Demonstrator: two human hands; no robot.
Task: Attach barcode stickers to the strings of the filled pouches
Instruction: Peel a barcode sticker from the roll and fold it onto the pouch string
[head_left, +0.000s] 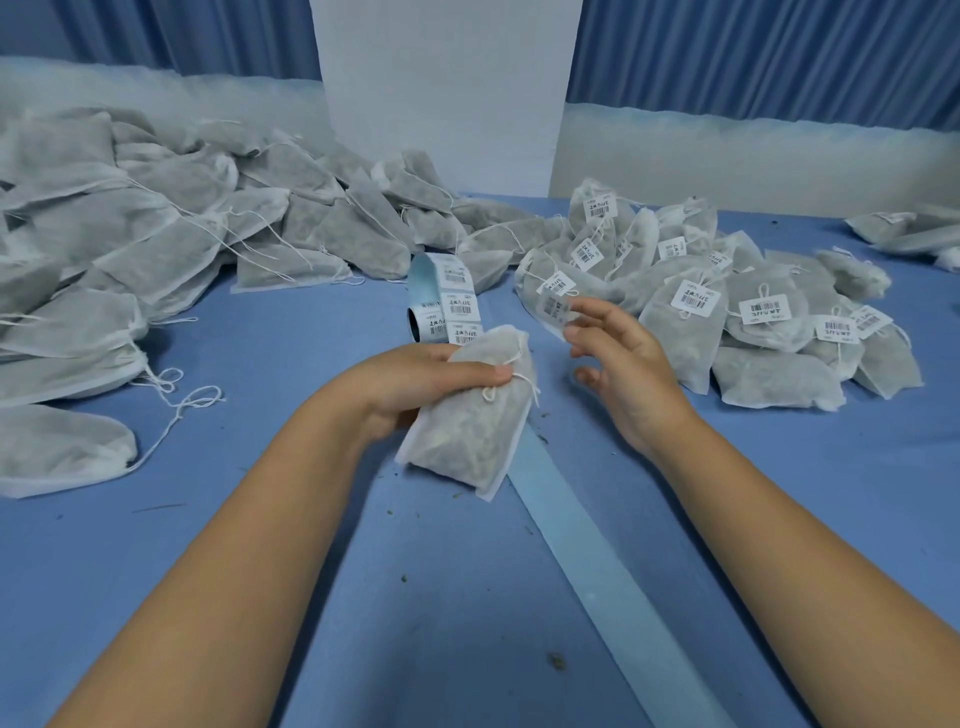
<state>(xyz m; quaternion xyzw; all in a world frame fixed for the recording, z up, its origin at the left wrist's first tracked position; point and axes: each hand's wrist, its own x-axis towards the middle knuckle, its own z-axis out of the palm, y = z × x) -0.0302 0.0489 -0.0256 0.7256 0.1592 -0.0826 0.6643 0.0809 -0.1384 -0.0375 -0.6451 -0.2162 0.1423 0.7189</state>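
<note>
My left hand (415, 384) grips a filled white pouch (467, 426) above the blue table, thumb pressed across its neck beside the knotted string (511, 382). My right hand (618, 364) hovers just right of the pouch and pinches a blurred barcode sticker (553, 309) at its fingertips, while the other fingers spread loosely. A roll of barcode stickers (441, 301) stands just behind the pouch. Its bare backing strip (597, 561) trails toward the lower right.
A big heap of unlabelled pouches (156, 234) with loose strings covers the left and back of the blue table (260, 519). Labelled pouches (753, 317) are piled at the right. A white pillar (447, 93) rises behind. Herb crumbs dot the table.
</note>
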